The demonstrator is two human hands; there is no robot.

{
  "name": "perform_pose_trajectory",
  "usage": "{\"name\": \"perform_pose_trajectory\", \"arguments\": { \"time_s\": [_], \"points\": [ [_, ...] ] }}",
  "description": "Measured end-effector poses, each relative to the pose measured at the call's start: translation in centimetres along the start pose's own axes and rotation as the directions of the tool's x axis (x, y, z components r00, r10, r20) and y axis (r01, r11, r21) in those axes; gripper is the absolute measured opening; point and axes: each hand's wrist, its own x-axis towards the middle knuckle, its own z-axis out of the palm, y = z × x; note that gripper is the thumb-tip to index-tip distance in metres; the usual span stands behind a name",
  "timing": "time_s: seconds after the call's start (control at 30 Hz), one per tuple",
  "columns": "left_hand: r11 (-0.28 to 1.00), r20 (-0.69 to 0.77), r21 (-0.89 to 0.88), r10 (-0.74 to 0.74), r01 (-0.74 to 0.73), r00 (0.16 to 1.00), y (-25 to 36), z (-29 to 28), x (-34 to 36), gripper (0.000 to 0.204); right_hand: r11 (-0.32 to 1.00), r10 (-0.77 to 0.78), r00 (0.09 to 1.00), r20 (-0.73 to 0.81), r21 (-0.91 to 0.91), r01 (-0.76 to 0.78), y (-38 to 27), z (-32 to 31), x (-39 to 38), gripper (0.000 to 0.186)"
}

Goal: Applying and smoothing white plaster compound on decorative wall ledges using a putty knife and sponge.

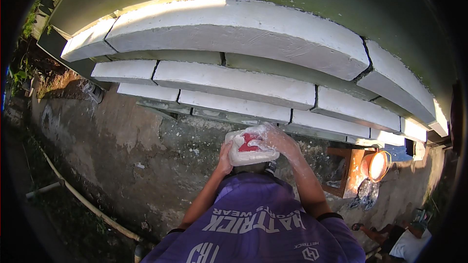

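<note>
Head view: stepped white ledges (234,39) span the space ahead of the hands; an orange bucket (365,165) is beside a brown wooden frame (355,173) at right, and a pale pole (92,208) lies at left. Between the hands is a white-smeared tub (252,159): the left hand (224,159) grips its left side, while the right hand's (277,139) whitened fingers bend over its red interior, whether grasping anything I cannot tell.

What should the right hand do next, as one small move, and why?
Perhaps the right hand should gather some white paste from the container: its white-coated fingers are over the container, and the left hand holds the container's side.
</note>
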Motion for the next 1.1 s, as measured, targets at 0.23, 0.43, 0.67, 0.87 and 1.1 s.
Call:
{"name": "perform_pose_trajectory", "arguments": {
  "time_s": [0.23,0.43,0.67,0.87,1.1],
  "points": [
    [0.998,0.019,0.061,-0.026,0.025,0.999,-0.4,0.4,0.2,0.05,0.923,0.023,0.973,0.228,0.37,-0.108,3.1,1.8,0.3,0.05],
    [0.998,0.046,0.024,-0.06,0.059,0.997,-0.2,-0.2,0.2,0.05,0.771,0.108,0.976,0.187,0.604,-0.201,1.5,-3.2,0.0,0.044],
    [0.998,0.063,0.056,-0.035,0.032,0.997,-0.1,-1.0,0.9,0.05,0.589,0.46,0.871,-0.172,0.794,-0.154,0.7,-3.5,-1.5,0.027],
    [0.997,-0.004,0.031,-0.073,0.073,0.997,0.2,-0.1,0.7,0.045,0.051,0.67,0.717,-0.191,0.976,0.212,2.7,0.2,-4.4,0.016],
    [0.992,0.042,0.072,-0.111,0.108,0.993,-0.6,-1.7,1.5,0.046,-0.02,0.741,0.644,-0.19,0.953,0.304,2.0,0.6,-7.0,0.01]
  ]
}}
